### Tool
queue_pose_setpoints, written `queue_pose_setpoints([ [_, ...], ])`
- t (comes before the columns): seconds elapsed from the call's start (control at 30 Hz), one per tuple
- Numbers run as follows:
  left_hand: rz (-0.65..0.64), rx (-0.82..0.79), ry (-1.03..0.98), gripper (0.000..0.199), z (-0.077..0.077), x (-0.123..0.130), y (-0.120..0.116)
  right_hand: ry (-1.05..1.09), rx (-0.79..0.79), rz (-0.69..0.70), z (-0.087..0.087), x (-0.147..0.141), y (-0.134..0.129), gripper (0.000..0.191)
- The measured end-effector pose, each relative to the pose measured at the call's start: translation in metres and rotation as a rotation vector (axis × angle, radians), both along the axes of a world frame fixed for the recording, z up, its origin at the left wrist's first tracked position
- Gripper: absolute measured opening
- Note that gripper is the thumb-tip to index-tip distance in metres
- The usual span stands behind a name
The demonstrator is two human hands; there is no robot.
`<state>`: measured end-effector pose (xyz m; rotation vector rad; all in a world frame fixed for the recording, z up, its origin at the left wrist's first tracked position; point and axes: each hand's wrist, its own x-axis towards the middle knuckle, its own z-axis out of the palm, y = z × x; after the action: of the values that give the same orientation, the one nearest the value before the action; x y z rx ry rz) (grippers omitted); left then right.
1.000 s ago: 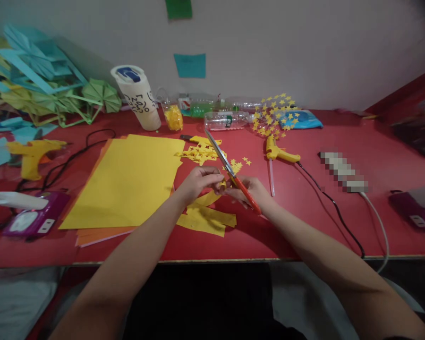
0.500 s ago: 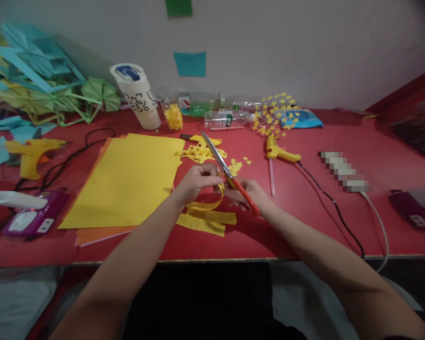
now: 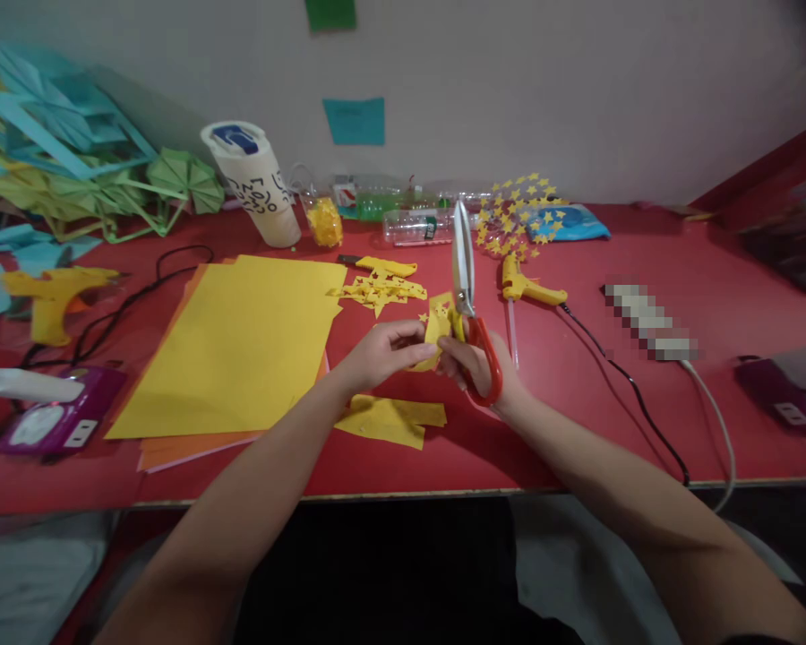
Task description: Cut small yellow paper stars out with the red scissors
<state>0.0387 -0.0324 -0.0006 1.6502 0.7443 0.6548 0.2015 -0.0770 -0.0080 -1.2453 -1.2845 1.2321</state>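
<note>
My right hand (image 3: 476, 356) is closed on a pair of scissors (image 3: 465, 260) with red handles. Their blades are together and point up and away from me. A yellow paper strip (image 3: 438, 315) stands between my hands, with the right thumb and fingers at its edge. My left hand (image 3: 390, 351) pinches the same strip from the other side. Below the hands lie several flat yellow strips (image 3: 396, 419). Just beyond is a pile of yellow paper scraps (image 3: 380, 291) with star-shaped holes, beside a yellow cutter (image 3: 384, 266). Small cut stars are partly hidden behind the strip.
Yellow sheets (image 3: 235, 349) lie stacked at left, near a glue gun (image 3: 54, 291) and a purple power strip (image 3: 67, 408). Another glue gun (image 3: 527, 287) trails a cord at right. A white tumbler (image 3: 255, 184), plastic bottles (image 3: 416, 227) and a star-covered clear piece (image 3: 517, 219) stand behind.
The scissors have swung from leaning left to nearly upright in my right hand. The curled yellow strip is now raised between both hands.
</note>
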Motion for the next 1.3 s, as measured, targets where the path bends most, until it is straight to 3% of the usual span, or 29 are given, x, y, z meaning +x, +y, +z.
queue_pose_setpoints([
  [0.13, 0.001, 0.063, -0.033, 0.022, -0.002, 0.001, 0.000, 0.019, 0.022, -0.003, -0.003, 0.001, 0.001, 0.035],
  [0.2, 0.043, 0.009, -0.077, 0.018, -0.003, 0.002, 0.000, -0.006, 0.012, 0.001, -0.002, 0.001, 0.001, 0.036],
  [0.37, 0.290, -0.178, -0.226, 0.007, -0.003, -0.002, 0.006, -0.098, -0.046, 0.010, 0.004, 0.003, 0.000, 0.037],
  [0.43, 0.405, -0.166, -0.311, 0.013, -0.004, -0.005, 0.010, -0.164, -0.060, 0.047, 0.006, 0.004, 0.000, 0.040],
  [0.7, 0.660, -0.047, -0.513, 0.018, -0.005, -0.014, 0.021, -0.488, -0.062, 0.222, 0.002, 0.007, 0.000, 0.048],
  [0.87, 0.662, 0.025, -0.517, 0.019, -0.005, -0.014, 0.022, -0.555, -0.024, 0.276, 0.005, 0.006, -0.003, 0.050],
  [1.3, 0.619, 0.070, -0.491, 0.018, -0.002, -0.013, 0.017, -0.359, -0.114, 0.302, 0.006, 0.004, -0.007, 0.045],
])
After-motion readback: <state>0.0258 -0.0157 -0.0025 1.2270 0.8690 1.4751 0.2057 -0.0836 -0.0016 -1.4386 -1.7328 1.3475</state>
